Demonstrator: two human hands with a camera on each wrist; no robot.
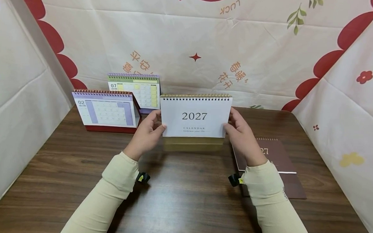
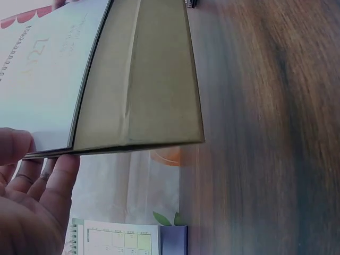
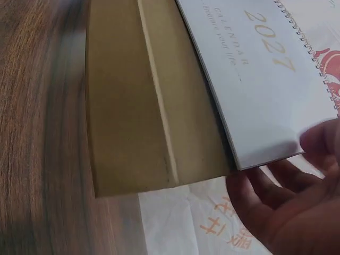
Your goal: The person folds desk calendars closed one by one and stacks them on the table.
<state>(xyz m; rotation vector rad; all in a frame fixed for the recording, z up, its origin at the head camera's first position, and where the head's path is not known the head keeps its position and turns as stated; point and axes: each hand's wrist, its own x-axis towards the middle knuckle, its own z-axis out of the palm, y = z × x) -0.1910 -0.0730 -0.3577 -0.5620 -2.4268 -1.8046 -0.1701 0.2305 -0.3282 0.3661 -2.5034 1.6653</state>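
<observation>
Between my two hands is a white desk calendar (image 1: 196, 113) with a gold spiral binding along its top and "2027" on its cover. My left hand (image 1: 147, 132) grips its left edge, thumb on the front and fingers behind. On the opposite edge my right hand (image 1: 242, 137) holds it the same way. Below the white pages a gold-brown cardboard base (image 1: 194, 144) shows; both wrist views show a crease running along this base (image 2: 159, 79). In the right wrist view the thumb presses the white cover (image 3: 265, 106) near its corner.
Two calendars stand at the back left: one with purple-bordered pages (image 1: 108, 110) on a red base, and behind it a green-topped one (image 1: 144, 92). A brown calendar (image 1: 283, 161) lies flat at the right, partly under my right forearm. Printed cloth (image 1: 189, 37) hangs around the wooden table (image 1: 171, 205).
</observation>
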